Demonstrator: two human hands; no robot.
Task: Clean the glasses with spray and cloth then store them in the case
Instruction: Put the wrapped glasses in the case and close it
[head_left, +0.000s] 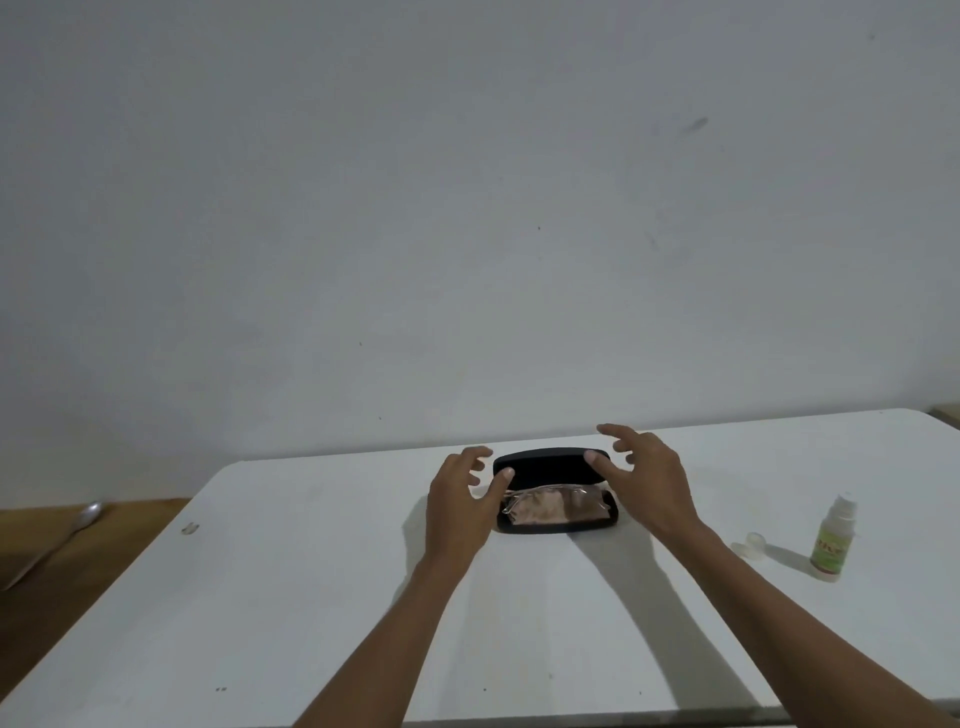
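A black glasses case (550, 462) lies open near the far edge of the white table (311, 597), its lid raised at the back. Inside it I see a brownish cloth (545, 512) and thin glasses arms; the lenses are hard to make out. My left hand (460, 501) is at the case's left end, its thumb touching the lid, fingers spread. My right hand (647, 480) hovers at the right end, thumb on the lid's edge, fingers spread apart. A small spray bottle (832, 540) with a green label stands uncapped at the right, its clear cap (753, 545) lying beside it.
A plain wall rises just behind the table. To the left, a wooden surface (78, 561) holds a metal spoon (85, 517). A small mark sits on the table's left part.
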